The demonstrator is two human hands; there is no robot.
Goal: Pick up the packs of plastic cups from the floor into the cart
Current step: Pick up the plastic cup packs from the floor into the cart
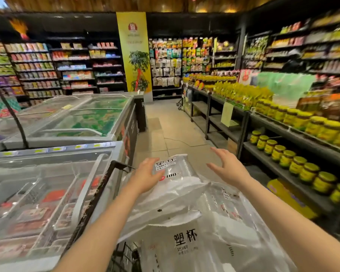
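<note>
In a shop aisle beside chest freezers (53, 122), clear packs of plastic cups (185, 209) heaped in the cart (98, 195), left hand (145, 176) spread flat against the topmost pack (175, 167), right hand (229, 166) released, fingers splayed, just right of it, not touching

Both hands out over packs of plastic cups (185, 213) piled in the cart (98, 195): left hand (147, 175) flat against the top pack (177, 167), right hand (229, 167) spread, just beside it, freezer (47, 193) on the left.
</note>
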